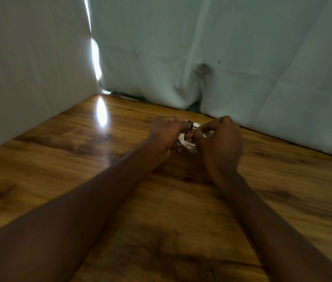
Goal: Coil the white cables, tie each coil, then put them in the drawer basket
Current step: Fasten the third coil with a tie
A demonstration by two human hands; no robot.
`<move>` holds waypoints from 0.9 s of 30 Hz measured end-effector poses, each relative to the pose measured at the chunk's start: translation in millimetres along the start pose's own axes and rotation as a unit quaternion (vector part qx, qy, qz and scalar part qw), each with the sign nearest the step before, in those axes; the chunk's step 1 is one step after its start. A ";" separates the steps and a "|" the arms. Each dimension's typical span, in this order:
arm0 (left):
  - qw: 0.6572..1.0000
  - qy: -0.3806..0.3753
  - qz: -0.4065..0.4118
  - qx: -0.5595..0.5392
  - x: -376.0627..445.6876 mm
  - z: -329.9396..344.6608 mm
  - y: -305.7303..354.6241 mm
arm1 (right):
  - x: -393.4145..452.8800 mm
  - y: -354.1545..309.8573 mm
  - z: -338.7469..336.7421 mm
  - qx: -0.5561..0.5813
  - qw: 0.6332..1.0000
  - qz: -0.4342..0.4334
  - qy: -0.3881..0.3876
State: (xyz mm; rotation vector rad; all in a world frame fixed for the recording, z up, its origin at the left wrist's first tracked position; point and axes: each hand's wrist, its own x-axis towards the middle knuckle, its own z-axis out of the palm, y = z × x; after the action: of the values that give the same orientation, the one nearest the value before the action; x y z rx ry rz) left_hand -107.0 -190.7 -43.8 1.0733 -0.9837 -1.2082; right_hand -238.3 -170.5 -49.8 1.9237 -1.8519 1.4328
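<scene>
The coil of white cable (187,144) is held just above the wooden table (79,159) between 2 hands, gripped by the left hand (167,135) while a dark tie (190,125) is pinched by the right hand (220,139), apparently so the loops stay bunched for tying.

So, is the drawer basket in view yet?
No, only the wooden table, both hands and the coiled white cable show.

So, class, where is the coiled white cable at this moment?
In the head view, the coiled white cable sits right of centre, gripped between the left hand and right hand above the wooden table, near the cloth backdrop.
</scene>
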 end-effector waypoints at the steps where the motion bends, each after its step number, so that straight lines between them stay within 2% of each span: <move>1: 1.000 -0.004 0.006 0.007 -1.2 0.8 0.2 | -0.1 -0.9 -1.2 -0.014 1.000 0.001 -0.004; 8: 0.998 -0.046 0.024 0.019 -6.8 5.1 1.6 | 3.0 0.2 -5.0 -0.049 0.999 -0.008 -0.015; 13: 0.999 -0.024 0.023 0.004 -4.7 4.6 -3.3 | 0.3 0.0 -3.2 -0.040 0.999 -0.016 -0.016; 19: 1.000 0.011 0.002 -0.007 2.7 1.9 -5.3 | -0.6 3.5 5.7 0.061 0.996 0.042 -0.039; 23: 0.998 0.009 -0.037 -0.054 6.4 0.2 -3.0 | -1.4 2.1 5.4 0.094 0.993 0.046 -0.053; 27: 0.998 0.009 -0.039 -0.042 6.8 1.0 -4.4 | -3.0 2.1 5.8 0.066 0.995 0.053 -0.045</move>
State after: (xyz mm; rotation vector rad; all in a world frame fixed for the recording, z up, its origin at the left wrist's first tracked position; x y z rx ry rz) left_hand -108.2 -197.8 -47.7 1.0638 -0.8768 -1.2900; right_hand -236.4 -172.6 -56.0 2.0081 -1.9719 1.5619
